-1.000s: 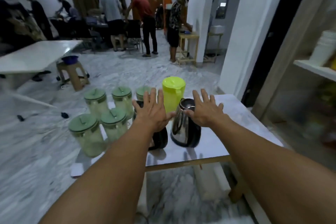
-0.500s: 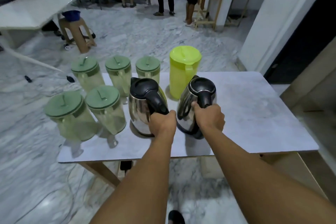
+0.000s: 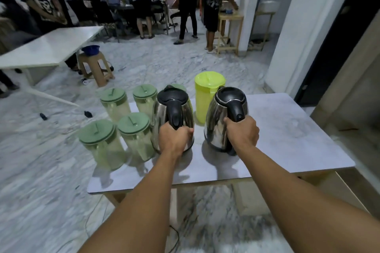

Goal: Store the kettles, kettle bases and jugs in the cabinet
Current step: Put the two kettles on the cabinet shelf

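On the tabletop (image 3: 287, 129), the left hand (image 3: 174, 139) clenches one kettle (image 3: 172, 117) handle, the right hand (image 3: 242, 133) the other kettle (image 3: 224, 117). Jugs (image 3: 115, 104) stand at 9 o'clock. Pickup step under way; next, carry both to the cabinet, unseen.

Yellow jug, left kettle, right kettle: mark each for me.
yellow jug (image 3: 202, 107), head view, on its side wall.
left kettle (image 3: 160, 117), head view, on its steel body.
right kettle (image 3: 216, 121), head view, on its steel body.
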A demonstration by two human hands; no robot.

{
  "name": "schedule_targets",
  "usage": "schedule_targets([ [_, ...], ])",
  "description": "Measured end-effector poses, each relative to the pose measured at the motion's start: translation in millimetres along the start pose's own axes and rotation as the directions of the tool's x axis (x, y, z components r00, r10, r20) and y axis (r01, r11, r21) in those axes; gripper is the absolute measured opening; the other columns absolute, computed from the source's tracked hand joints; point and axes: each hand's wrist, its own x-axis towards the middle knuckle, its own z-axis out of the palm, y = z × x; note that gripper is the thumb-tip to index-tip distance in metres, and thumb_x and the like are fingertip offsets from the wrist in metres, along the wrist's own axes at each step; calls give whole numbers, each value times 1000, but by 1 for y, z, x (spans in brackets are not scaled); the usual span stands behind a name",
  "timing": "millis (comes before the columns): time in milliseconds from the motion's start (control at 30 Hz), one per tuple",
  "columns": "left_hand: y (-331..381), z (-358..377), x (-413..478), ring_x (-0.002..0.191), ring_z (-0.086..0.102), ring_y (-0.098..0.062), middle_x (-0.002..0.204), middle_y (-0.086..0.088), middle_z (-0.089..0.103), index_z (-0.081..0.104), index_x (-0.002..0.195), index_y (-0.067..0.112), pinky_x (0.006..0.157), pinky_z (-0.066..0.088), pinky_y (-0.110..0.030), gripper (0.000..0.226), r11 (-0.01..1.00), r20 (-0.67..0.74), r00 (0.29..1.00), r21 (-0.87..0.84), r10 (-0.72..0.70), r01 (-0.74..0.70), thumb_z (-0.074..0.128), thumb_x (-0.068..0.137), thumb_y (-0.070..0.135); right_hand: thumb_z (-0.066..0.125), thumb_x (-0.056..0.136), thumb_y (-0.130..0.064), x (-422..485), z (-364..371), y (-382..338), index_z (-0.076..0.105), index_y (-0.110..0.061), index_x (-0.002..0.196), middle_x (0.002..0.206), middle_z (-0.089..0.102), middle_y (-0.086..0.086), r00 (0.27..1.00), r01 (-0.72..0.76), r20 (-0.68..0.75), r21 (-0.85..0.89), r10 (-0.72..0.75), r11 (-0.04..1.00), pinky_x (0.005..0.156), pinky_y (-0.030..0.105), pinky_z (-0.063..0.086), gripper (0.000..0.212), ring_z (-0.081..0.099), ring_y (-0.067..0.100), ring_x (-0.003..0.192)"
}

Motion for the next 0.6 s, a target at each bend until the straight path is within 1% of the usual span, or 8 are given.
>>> schedule_targets([
  [67,14,-15,-14,68,65,-24,62,1,67,59,56,15,70,55,-35,19,994,77,992,40,97,-101,76,64,9,74,77,-39,-17,-17,-17,65,-10,109,105,71,14,999,13,-45,42,-11,999,85,39,52,44,65,38,100],
  [133,31,-28,-31,69,74,-20,61,2,74,65,56,12,78,60,-45,6,987,142,978,11,155,-158,65,62,10,75,73,-41,-34,-39,-35,68,-12,104,100,72,11,995,12,-97,98,-3,995,83,38,54,43,66,36,96],
  [167,41,-34,-39,69,75,-19,62,3,75,68,60,10,80,60,-47,8,983,176,967,-14,185,-185,61,62,11,75,71,-42,-43,-53,-43,69,-13,100,96,72,10,993,9,-119,128,6,992,81,37,55,41,66,36,92],
  [333,95,-42,-82,70,76,-18,68,-1,77,72,67,9,78,61,-50,20,942,336,880,-118,335,-313,58,57,18,74,53,-40,-79,-135,-66,72,-13,84,76,74,6,971,-15,-224,300,86,954,71,37,61,42,71,29,74],
  [400,118,-40,-107,70,75,-18,68,-1,77,73,69,8,75,62,-45,17,921,374,842,-173,389,-349,60,62,15,70,48,-35,-89,-174,-72,74,-11,79,70,74,5,952,-16,-275,397,135,918,66,35,62,39,73,27,67],
  [500,151,-25,-150,74,76,-25,68,-6,77,72,69,1,75,62,-41,16,884,434,772,-277,465,-376,57,72,7,67,44,-28,-101,-238,-78,75,-9,79,73,76,9,916,36,-356,534,186,844,65,35,62,41,74,27,68],
  [567,171,-10,-182,76,75,-32,69,-11,76,68,66,1,76,60,-43,16,857,476,717,-361,509,-368,56,74,6,67,44,-25,-107,-283,-78,75,-8,82,74,76,10,891,106,-420,566,175,817,61,34,60,43,73,27,67],
  [600,181,-2,-199,72,74,-33,68,-12,75,67,65,2,72,60,-42,15,841,500,682,-398,534,-366,57,75,7,68,46,-25,-113,-306,-76,74,-7,82,73,76,9,871,144,-463,559,163,817,61,35,61,40,73,27,67],
])
